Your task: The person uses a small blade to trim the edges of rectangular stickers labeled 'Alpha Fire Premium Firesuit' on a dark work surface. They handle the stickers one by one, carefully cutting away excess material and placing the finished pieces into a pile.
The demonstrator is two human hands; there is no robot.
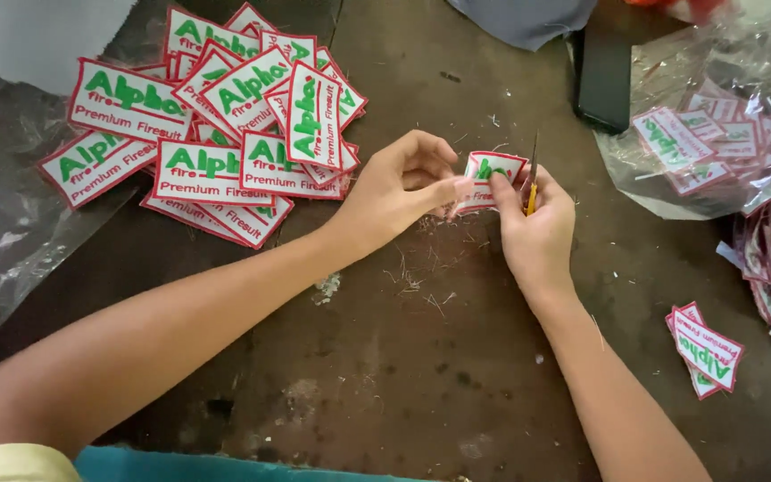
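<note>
My left hand (402, 186) and my right hand (535, 225) together hold one small white cloth patch (489, 172) with a red border and green lettering, bent between the fingertips above the brown table (421, 357). My right hand also grips a small thread snipper (532, 186) with a yellow handle, its blade pointing up beside the patch. A heap of several like patches (225, 125) lies at the upper left, next to my left forearm.
Cut threads (421, 277) litter the table under my hands. Two or three patches (705, 350) lie at the lower right. Clear plastic bags with more patches (716, 134) sit at the right edge. A black flat object (603, 71) lies at the top. Crumpled plastic (2, 214) is at the left.
</note>
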